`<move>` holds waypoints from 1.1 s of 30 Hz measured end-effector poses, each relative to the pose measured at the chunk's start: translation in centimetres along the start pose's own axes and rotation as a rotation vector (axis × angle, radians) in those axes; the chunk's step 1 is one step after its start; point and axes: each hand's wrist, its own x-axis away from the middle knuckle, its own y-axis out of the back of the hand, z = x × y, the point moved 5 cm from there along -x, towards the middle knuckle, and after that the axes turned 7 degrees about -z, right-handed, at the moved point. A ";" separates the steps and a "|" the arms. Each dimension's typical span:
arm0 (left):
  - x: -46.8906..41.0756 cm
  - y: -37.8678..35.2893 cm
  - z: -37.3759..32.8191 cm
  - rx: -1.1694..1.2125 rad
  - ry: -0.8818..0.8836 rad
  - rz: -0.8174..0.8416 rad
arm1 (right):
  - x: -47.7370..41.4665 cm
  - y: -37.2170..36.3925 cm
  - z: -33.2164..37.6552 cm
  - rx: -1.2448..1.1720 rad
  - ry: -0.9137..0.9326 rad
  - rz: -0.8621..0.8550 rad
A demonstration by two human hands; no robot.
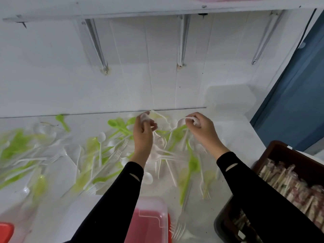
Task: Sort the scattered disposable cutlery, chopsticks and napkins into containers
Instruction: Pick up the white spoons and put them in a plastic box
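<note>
Nearest: red tub [149, 223] under a clear lid, contents not discernible. Farther up, white utensil [182, 121] pinched in the right hand [201, 130], blurred white piece [144, 117] pinched in the left hand [142, 132], both above the scattered cutlery [98, 155] on the counter [240, 137]. Likely to snag tangled forks [121, 148] and flick them floorward. Rightward, brown crate [280, 148] packed with wrapped chopsticks [287, 181].

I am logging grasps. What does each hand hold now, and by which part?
The left hand pinches a small white plastic piece in its fingertips. The right hand pinches a curved white plastic utensil by one end. Blur hides which end.
</note>
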 end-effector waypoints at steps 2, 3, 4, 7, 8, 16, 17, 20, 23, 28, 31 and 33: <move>1.8 -1.6 -0.5 -0.088 -0.096 0.221 | 0.6 -1.3 0.4 -0.005 0.026 0.130; 2.6 -2.3 -0.4 -0.145 -0.119 0.328 | 0.9 -1.8 0.5 -0.016 0.027 0.182; 3.3 -2.8 -0.3 -0.199 -0.148 0.414 | 1.1 -2.2 0.6 -0.031 0.024 0.214; 3.9 -3.6 -0.2 -0.277 -0.200 0.469 | 1.0 -2.4 0.7 -0.109 -0.040 0.227; 3.5 -3.6 -0.3 -0.281 -0.205 0.435 | 1.0 -2.3 0.4 -0.186 -0.110 0.218; -0.4 -1.5 0.2 -0.143 0.001 0.251 | 2.5 -6.8 -1.3 0.126 -0.081 0.513; -0.5 -1.2 0.4 -0.148 0.019 0.220 | 2.3 -7.3 -1.4 0.183 -0.080 0.514; -1.4 0.9 0.6 -0.100 0.077 0.025 | 1.8 -7.6 -2.9 0.490 -0.034 0.546; -2.6 3.7 0.4 -0.140 0.093 -0.139 | 2.9 -7.7 -4.2 0.793 0.015 0.690; -3.1 4.9 0.8 -0.229 0.093 -0.202 | 3.4 -8.5 -3.5 0.910 0.169 0.712; -3.2 4.9 1.1 -0.201 0.170 -0.208 | 3.6 -8.5 -3.5 0.869 0.146 0.725; -3.0 5.0 1.2 -0.153 0.238 -0.209 | 4.0 -8.5 -3.7 0.882 0.164 0.761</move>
